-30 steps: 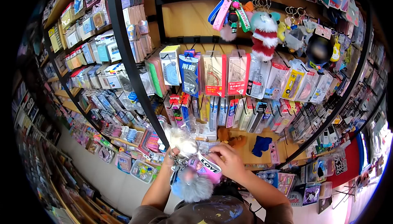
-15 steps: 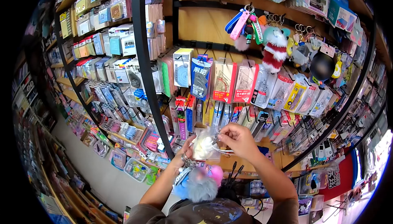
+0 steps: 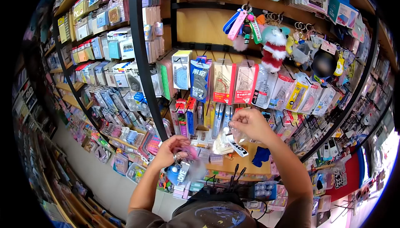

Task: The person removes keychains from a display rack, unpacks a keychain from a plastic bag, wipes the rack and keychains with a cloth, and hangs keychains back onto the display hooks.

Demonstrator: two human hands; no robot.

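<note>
My left hand (image 3: 170, 151), at the lower centre, has its fingers curled round the metal rings of a keychain bunch (image 3: 180, 174). Blue, pink and blurred grey pieces dangle from it, with a "LOVE" strap among them. Up and to the right, my right hand (image 3: 249, 124) pinches the top of a white keychain (image 3: 224, 143) that has a clear wrapping and its own white "LOVE" strap (image 3: 237, 146). The two hands are apart.
Packaged rulers (image 3: 201, 80) hang on hooks ahead. A red-and-white plush keychain (image 3: 273, 53) and a bunch with pink and blue straps (image 3: 239, 23) hang above. A black post (image 3: 146, 61) stands left of centre. A dark blue item (image 3: 261, 156) lies on the wooden shelf.
My hands have moved apart. The white keychain, earlier between both hands, now hangs from my right hand further right, while the coloured bunch has shifted left with my left hand.
</note>
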